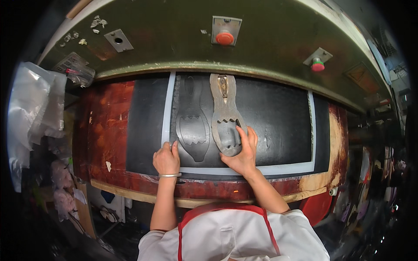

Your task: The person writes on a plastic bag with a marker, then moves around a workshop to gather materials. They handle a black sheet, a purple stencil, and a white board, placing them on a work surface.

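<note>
My right hand [244, 154] grips the near end of a grey metal sole-shaped cutting die [225, 108], thumb at its near edge and fingers along its right side. The die lies lengthwise on a black sheet [274, 117]; zigzag edges and openings show inside it. Just left of it is a sole-shaped outline [192, 126] in the sheet, with a similar zigzag-edged panel inside. My left hand [166, 160], a bangle on its wrist, is closed at the sheet's near left corner, over the white border strip [166, 117]. What its curled fingers hold is hidden.
A green machine beam [174, 39] spans the far side, with red push buttons [225, 38] on its face. Under the sheet is a worn reddish table [104, 126]. Clear plastic bags [39, 100] hang at left. A red stool [317, 206] stands at the near right.
</note>
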Motion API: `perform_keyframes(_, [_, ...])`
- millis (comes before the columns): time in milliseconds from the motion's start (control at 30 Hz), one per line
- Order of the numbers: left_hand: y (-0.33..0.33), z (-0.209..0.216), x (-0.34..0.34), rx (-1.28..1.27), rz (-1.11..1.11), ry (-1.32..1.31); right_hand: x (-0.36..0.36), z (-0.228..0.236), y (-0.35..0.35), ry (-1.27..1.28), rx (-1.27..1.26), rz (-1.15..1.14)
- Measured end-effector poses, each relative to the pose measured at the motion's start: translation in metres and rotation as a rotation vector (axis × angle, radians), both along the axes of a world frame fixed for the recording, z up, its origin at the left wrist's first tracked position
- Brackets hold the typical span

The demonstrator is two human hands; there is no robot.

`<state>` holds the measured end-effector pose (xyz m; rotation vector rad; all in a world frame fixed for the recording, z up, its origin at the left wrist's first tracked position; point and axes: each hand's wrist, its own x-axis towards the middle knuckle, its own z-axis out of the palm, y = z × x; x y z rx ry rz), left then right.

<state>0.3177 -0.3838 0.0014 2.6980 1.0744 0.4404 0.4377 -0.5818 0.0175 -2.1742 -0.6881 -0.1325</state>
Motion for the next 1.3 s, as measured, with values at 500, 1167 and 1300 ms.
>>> perform_keyframes(500, [0.000, -0.012, -0.051, 0.069, -0.063, 0.030, -0.009, 0.028, -0.092, 0.159, -0.050, -0.126])
perform_keyframes(1167, [-0.079, 0.013, 0.109, -0.103, -0.807, 0.143, 0.070, -0.011, -0.059, 0.104, 0.139, -0.192])
perform_keyframes(1300, [-0.048, 0.013, 0.107, -0.004, -0.802, 0.237, 0.086, -0.013, -0.056, 0.130, 0.137, -0.199])
